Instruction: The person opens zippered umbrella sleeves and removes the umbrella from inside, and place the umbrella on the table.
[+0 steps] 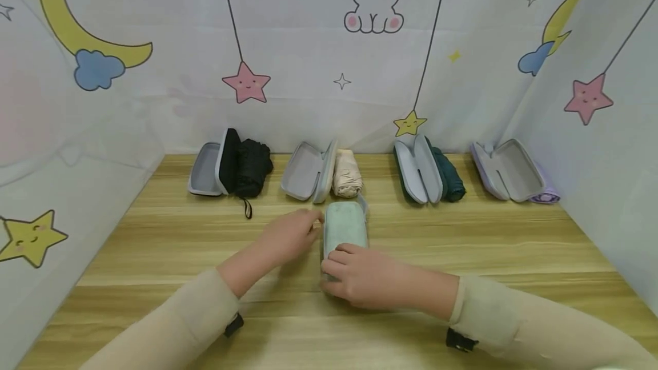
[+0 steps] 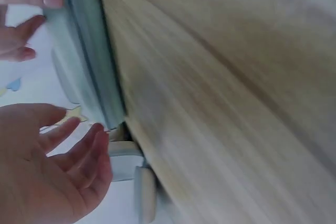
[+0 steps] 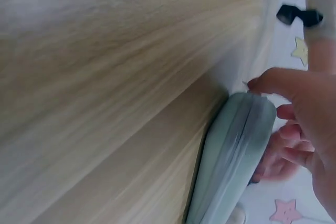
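A mint-green hard-shell umbrella case, closed, lies lengthwise on the table, with a grey loop at its far right corner. My right hand holds its near end, fingers over the top and thumb at the end face. Along the case's side a zipper seam runs in the right wrist view; whether the thumb has the zipper pull cannot be told. By the far left side is my left hand, its fingers loosely bent. In the left wrist view, the left fingertips come close to the case's far end.
Along the back of the wooden table stand open cases: black, beige, dark green and lilac. Beside them lie folded umbrellas in black, beige, dark green and lilac. A printed curtain hangs behind.
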Available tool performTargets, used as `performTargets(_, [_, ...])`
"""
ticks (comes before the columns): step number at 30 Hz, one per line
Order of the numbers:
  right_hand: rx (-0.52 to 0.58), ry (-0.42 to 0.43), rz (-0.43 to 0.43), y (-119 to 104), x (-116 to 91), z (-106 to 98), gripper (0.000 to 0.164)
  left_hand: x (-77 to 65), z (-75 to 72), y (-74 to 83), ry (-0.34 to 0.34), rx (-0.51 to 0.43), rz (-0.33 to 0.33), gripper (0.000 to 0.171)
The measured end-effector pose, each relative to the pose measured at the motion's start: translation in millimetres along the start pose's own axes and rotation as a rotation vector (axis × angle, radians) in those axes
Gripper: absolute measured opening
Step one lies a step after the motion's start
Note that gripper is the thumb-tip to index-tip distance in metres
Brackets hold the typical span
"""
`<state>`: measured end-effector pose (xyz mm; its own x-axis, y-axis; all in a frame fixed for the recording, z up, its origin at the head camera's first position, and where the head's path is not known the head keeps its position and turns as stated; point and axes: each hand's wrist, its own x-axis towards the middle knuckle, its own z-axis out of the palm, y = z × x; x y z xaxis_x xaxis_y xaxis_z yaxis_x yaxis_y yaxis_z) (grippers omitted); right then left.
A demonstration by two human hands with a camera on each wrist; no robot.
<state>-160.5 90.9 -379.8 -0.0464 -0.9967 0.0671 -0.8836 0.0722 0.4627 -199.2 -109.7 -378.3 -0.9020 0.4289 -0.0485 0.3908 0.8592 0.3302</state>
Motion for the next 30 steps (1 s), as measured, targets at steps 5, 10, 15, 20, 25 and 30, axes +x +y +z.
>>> performTargets(5, [-0.126,-0.036,-0.087,-4,11,1,0.013,27.0,10.7,-3.6,0.028,-0.115,0.008,0.039])
performTargets(10, [-0.134,-0.07,-0.11,-6,20,0,0.025,41.8,20.4,-3.5,0.028,-0.132,0.079,0.054])
performTargets(15, [-0.118,-0.11,-0.111,-8,24,-1,0.023,53.2,27.2,0.3,-0.019,-0.054,0.099,0.067])
performTargets(20, [-0.123,-0.131,-0.129,-13,24,-5,0.012,59.2,32.9,7.7,-0.072,-0.007,0.077,0.078])
performTargets(25, [-0.095,-0.201,-0.14,-15,21,-9,0.01,60.9,36.9,12.0,-0.104,0.037,0.062,0.082])
performTargets(30, [-0.04,-0.243,-0.132,-14,12,-13,0.016,62.4,38.2,11.0,-0.125,0.091,0.061,0.082])
